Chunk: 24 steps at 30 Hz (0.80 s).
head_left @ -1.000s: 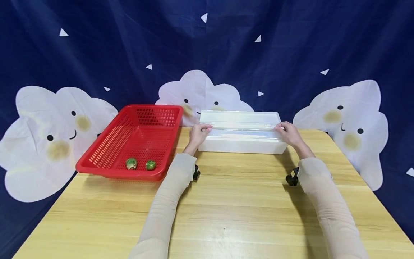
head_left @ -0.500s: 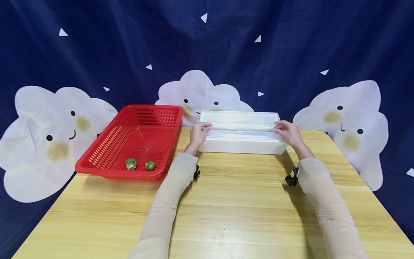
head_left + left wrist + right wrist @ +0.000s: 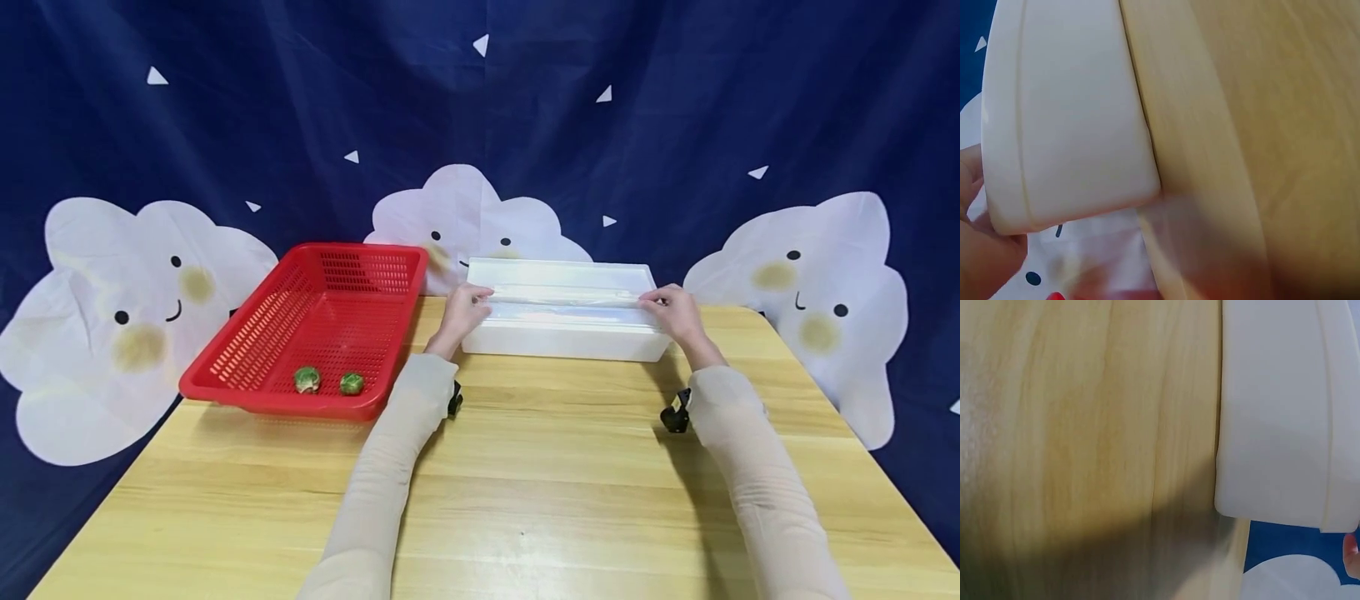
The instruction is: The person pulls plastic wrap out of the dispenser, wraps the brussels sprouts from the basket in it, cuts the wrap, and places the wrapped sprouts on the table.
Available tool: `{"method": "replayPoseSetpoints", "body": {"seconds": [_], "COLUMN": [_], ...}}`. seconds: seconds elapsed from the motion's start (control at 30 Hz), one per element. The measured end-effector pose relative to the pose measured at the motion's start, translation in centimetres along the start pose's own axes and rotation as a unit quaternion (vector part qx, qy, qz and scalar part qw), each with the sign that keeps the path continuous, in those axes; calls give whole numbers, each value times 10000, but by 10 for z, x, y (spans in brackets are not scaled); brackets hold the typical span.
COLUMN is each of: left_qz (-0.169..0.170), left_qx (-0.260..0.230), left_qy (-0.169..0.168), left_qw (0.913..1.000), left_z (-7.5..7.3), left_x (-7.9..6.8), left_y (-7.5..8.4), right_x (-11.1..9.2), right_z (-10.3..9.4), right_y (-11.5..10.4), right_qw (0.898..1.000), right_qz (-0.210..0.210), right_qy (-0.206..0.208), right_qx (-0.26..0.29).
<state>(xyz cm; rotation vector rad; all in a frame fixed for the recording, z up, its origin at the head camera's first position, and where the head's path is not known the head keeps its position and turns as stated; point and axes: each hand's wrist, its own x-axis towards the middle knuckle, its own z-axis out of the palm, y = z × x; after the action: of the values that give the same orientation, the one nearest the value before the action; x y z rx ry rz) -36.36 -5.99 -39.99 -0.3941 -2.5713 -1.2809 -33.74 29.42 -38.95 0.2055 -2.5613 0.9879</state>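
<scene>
Head view matches what I see standing here: the box (image 3: 566, 342) lies left-to-right on the worktop (image 3: 570, 467), left hand (image 3: 463, 310) and right hand (image 3: 675, 312) equally near, one per end, fingers (image 3: 481, 292) pinched on what looks like clear film (image 3: 566, 296) along its long axis.

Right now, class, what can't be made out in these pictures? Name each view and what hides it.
- Head: whatever is inside the white box, veiled by glare on the clear film.
- Head: the undersides of the sprouts, hidden by their own tops.
- Left wrist: part of the left hand, cut off by the left edge.
- Right wrist: most of the right hand, cut off by the right edge.
</scene>
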Motion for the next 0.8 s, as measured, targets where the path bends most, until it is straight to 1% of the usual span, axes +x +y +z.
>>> {"method": "replayPoseSetpoints", "body": {"seconds": [0.07, 0.17, 0.23, 0.3, 0.4, 0.5, 0.53, 0.6, 0.67, 0.73, 0.77, 0.8], "left_qz": [-185, -437, -527, -470, -263, -96, -67, -47, -81, -208, -316, -428], "left_qx": [296, 703, 769, 690, 417, 8, -157, -528, -929, -1347, -1537, -1688], "left_qy": [-181, -250, -153, 56, 392, 642, 697, 789, 822, 823, 813, 802], "left_qw": [9992, 9963, 9955, 9965, 9980, 9979, 9974, 9955, 9922, 9872, 9843, 9814], "left_z": [-2, -3, -2, -1, 1, 3, 4, 5, 6, 6, 6, 6], "left_x": [0, 1, 2, 2, 2, 2, 2, 2, 2, 2, 3, 3], "left_y": [2, 3, 2, 0, -5, -11, -13, -16, -17, -18, -18, -18], "right_x": [0, -1, -1, -1, -2, -4, -4, -5, -5, -5, -6, -6], "right_z": [-1, -3, -3, -4, -3, -3, -3, -3, -4, -4, -5, -6], "right_y": [1, 3, 3, 3, 3, 6, 10, 12, 13, 13, 10, 9], "right_qw": [9999, 9996, 9993, 9991, 9983, 9956, 9925, 9888, 9865, 9854, 9876, 9873], "right_qz": [96, 207, 281, 326, 393, 324, 240, 197, 261, 396, 519, 598], "right_qy": [-5, -12, -33, -29, -34, -28, -20, -8, 14, 38, 30, 23], "right_qx": [118, 207, 254, 282, 434, 875, 1200, 1481, 1618, 1655, 1484, 1472]}}
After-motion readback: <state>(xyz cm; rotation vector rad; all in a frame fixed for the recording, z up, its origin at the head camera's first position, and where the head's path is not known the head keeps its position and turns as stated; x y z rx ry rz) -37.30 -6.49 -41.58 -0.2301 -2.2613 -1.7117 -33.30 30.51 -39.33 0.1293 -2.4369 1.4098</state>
